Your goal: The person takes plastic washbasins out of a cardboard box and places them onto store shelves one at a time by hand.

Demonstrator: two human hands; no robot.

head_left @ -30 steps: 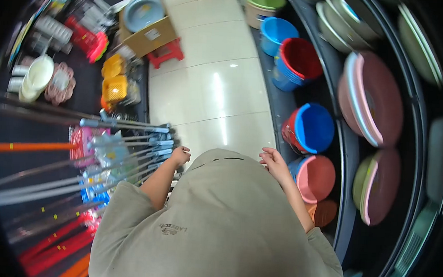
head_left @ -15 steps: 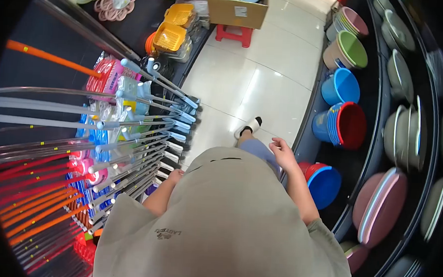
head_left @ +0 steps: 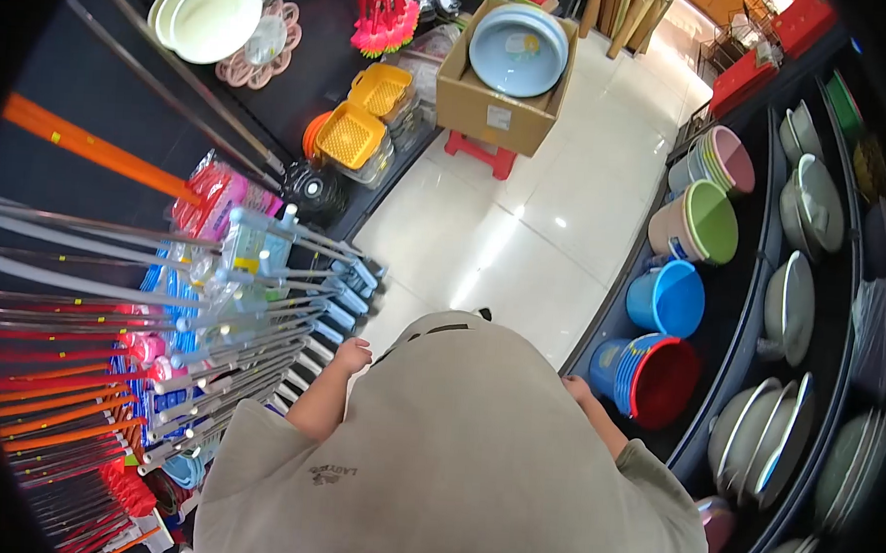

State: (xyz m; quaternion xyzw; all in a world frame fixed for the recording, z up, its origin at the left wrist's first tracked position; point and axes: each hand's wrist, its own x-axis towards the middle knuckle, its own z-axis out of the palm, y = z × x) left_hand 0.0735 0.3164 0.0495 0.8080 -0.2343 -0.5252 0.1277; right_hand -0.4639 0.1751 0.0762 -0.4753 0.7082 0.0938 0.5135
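My left hand point(head_left: 354, 355) hangs beside my body, its fingers loosely bent and a little apart, with nothing seen in it. It is nearest to the display of mops with pale blue and white heads point(head_left: 339, 306), and a gap separates the two. On the other side, my right hand point(head_left: 577, 388) is low against the edge of my shirt, and most of its fingers are hidden. Close to it on the right shelf is a stack of blue buckets point(head_left: 608, 370) with a red bucket point(head_left: 666, 383) at its open end.
A cardboard box point(head_left: 496, 119) holding blue basins point(head_left: 518, 50) stands on a red stool point(head_left: 481, 156) ahead. Yellow baskets point(head_left: 350, 136) sit on the left shelf. More buckets point(head_left: 711, 220) and basins point(head_left: 787, 305) line the right shelves. Tiled floor point(head_left: 485, 249) runs between them.
I have moved forward along the aisle; the box and shelves are nearer. My left hand has swung forward, while my right hand has dropped back beside my shirt.
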